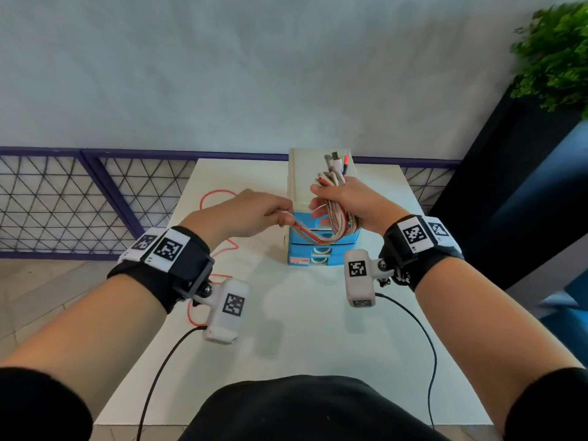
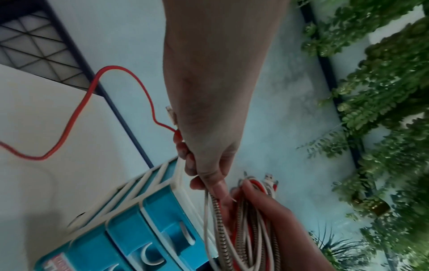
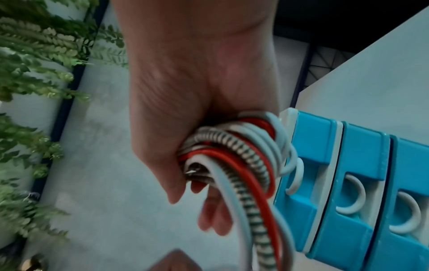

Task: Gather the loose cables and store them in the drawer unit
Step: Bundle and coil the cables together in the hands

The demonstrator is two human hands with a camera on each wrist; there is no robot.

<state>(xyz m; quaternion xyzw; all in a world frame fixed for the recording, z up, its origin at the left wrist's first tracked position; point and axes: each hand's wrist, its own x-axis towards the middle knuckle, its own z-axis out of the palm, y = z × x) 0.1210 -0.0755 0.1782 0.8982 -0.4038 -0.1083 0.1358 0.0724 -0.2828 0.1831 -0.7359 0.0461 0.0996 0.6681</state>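
Observation:
My right hand (image 1: 321,198) grips a coiled bundle of cables (image 1: 334,214), white, red and braided, with the plugs sticking up above the fist. The bundle (image 3: 232,155) hangs just in front of the drawer unit (image 1: 321,249), which has blue drawers, white ring handles and a white top. My left hand (image 1: 286,214) pinches strands that run across to the bundle (image 2: 250,220). A loose red cable (image 2: 76,113) lies in loops on the white table (image 1: 302,329) and rises to my left hand's (image 2: 204,183) fingers. The drawer unit (image 3: 348,174) is right beside my right hand (image 3: 197,91).
The table stands against a purple-framed mesh fence (image 1: 63,202) and a pale wall. A green plant (image 1: 556,58) on a dark stand is at the right. Black leads (image 1: 429,345) trail from the wrist cameras over the near table.

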